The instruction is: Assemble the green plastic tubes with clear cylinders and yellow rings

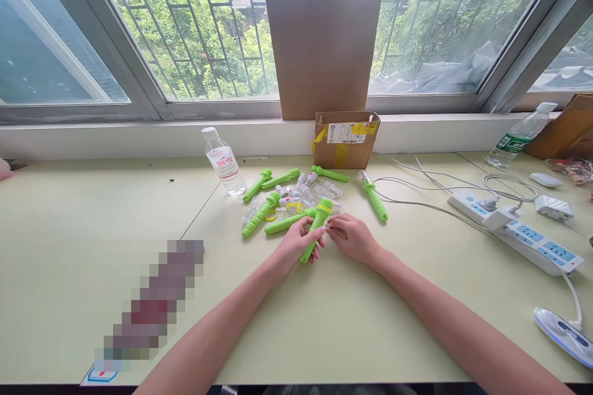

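My left grip (296, 238) is closed around one green handle (320, 216), above the counter (347, 321); I judge it light and stiff (perhaps slightly slippery), best held mid-shaft. My right grip (356, 238) is half-curled beside it, contents I cannot tell.

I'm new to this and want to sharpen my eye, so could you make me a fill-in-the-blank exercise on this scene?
1. The left hand grips a handle-shaped piece coloured ____.
2. The cardboard box bears tape coloured ____.
3. The power strip lies on the person's ____ side.

Missing words: green; yellow; right.
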Available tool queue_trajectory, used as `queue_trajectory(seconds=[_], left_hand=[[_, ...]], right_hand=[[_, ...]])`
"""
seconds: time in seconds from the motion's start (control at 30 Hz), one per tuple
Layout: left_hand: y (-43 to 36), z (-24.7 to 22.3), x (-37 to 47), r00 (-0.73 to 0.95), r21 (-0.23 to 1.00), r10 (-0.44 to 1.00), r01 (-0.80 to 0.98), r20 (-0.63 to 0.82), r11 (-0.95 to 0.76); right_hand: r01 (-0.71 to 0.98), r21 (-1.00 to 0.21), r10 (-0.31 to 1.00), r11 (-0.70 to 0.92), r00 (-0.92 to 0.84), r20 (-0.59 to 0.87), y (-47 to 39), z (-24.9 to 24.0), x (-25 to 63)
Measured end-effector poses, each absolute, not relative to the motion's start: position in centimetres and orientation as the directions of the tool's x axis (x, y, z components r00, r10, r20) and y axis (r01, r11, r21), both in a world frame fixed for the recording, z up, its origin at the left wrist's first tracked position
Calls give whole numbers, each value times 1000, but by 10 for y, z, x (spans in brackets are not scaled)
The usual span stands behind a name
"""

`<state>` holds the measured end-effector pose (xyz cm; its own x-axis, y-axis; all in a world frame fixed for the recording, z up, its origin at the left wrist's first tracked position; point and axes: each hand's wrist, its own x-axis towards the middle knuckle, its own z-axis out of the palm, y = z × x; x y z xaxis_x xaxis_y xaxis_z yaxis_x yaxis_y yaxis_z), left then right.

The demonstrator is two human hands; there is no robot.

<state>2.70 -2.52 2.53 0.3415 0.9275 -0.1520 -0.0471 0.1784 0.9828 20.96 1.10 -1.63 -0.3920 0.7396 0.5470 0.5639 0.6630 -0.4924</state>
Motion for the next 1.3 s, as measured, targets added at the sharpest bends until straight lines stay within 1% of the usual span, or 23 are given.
queue_trajectory(seconds=[0.2, 0.3, 0.4, 0.5, 0.57, 0.63, 0.77, 1.03, 1.2, 1.3], left_hand=[[-24, 24, 27, 342, 982, 926, -41, -160, 185], [-24, 24, 26, 354, 982, 922, -47, -153, 181], [-24, 26, 25, 369, 981, 916, -42, -160, 189], [-24, 26, 26, 352, 981, 921, -32, -168, 192], [-24, 25, 26, 338, 981, 925, -28, -171, 191], [-24, 24, 26, 339, 980, 925, -30, -174, 196], [-23, 23, 26, 352, 979, 921, -44, -170, 198], [-24, 24, 25, 361, 977, 916, -46, -177, 207], [-24, 24, 26, 364, 978, 915, -48, -172, 203], [-24, 25, 26, 368, 976, 913, -55, -175, 209]], right_hand=[[505, -576, 763, 643, -366, 532, 12, -16, 209], [462, -650, 798, 603, -350, 491, 12, -15, 209], [367, -802, 877, 472, -292, 382, 16, -12, 212], [158, -951, 952, 267, -196, 235, 22, -9, 216], [19, -991, 981, 135, -146, 130, 25, -6, 219], [-81, -995, 992, 52, -109, 61, 28, -3, 222], [-195, -981, 996, -2, -90, 16, 30, 0, 226], [-290, -956, 996, -51, -88, -26, 35, -2, 233], [-389, -916, 994, -95, -90, -65, 37, -5, 236], [-415, -904, 993, -102, -92, -69, 38, -5, 237]])
